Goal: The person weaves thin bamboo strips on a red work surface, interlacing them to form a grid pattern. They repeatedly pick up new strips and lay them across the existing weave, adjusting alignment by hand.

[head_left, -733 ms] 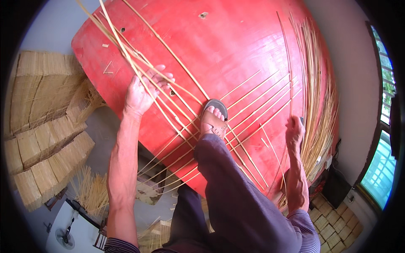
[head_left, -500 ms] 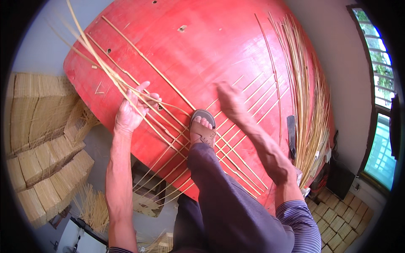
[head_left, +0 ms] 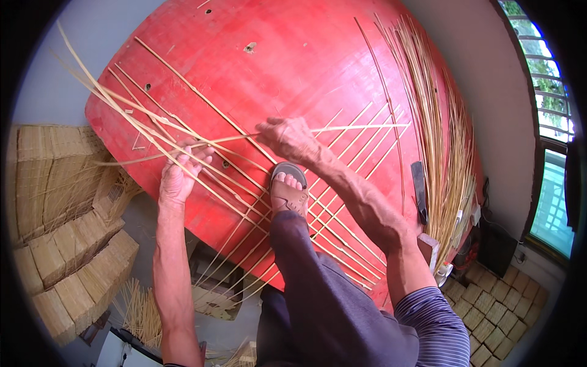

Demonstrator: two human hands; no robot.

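Note:
Thin bamboo strips cross in an open lattice (head_left: 333,215) on a red board (head_left: 293,79). A brown sandal (head_left: 288,194) on my foot presses down on the crossing. My left hand (head_left: 181,176), fingers curled, holds several raised bamboo strips (head_left: 143,129) up off the board, their ends fanning out to the upper left. Just beyond the foot, my right hand (head_left: 286,136) is closed on a single long bamboo strip (head_left: 361,127). That strip lies crosswise, passing among the raised strips near my left hand; its exact path there is hard to see.
A long bundle of loose strips (head_left: 437,140) lies along the board's right side, beside a dark flat blade (head_left: 419,191). Stacked tan bundles (head_left: 67,244) stand at the left, more bundles (head_left: 498,312) at the lower right. A barred window (head_left: 550,104) is at the right.
My right hand has moved left and now grips a long strip laid across toward my left hand. The left hand still holds the strips up, slightly lower.

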